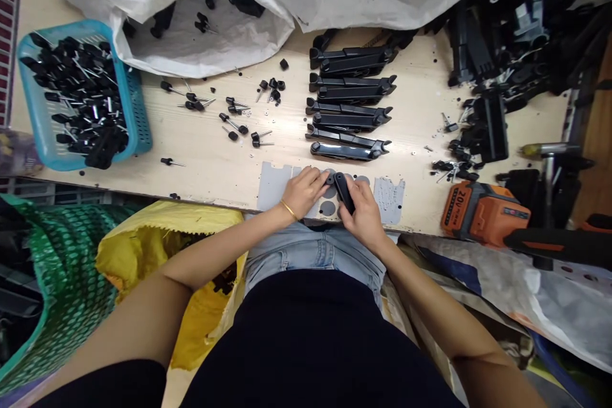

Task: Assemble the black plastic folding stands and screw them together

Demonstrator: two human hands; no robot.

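Observation:
In front of my waist, my right hand [362, 207] is wrapped round a black plastic bar [343, 193] with a rounded upper end. To its left, my left hand [305, 190] has its fingers bent together on a small black round piece [331, 178], whose exact kind I cannot make out. Both hands are over a grey sheet [275, 186] with round patches at the table's near edge. Just beyond them lie several black folding plastic parts [351, 150], stacked in a column.
At left stands a blue basket [143, 115] of black-headed screws. Loose knobs with metal shafts [234, 127] are scattered beside it. White sacks [201, 64] line the back. On the right are an orange power-tool battery [500, 220], a hammer [549, 159] and piled black parts [492, 121].

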